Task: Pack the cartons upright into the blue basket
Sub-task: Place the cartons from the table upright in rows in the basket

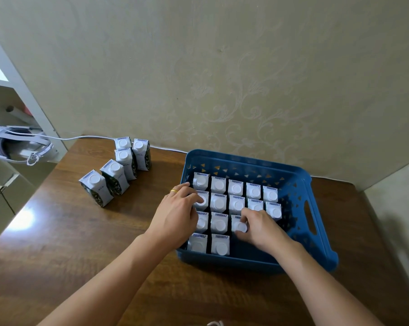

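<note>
Pinching a carton (pixel 239 225) in her right grip (pixel 257 228), she could topple its neighbours while her flat left grip (pixel 178 214) steadies others in the basket (pixel 316 243).

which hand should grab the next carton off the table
Left, probably. The five loose cartons stand on the table left of the basket, on the left hand's side. The right hand is inside the basket, pinching a carton's cap.
</note>
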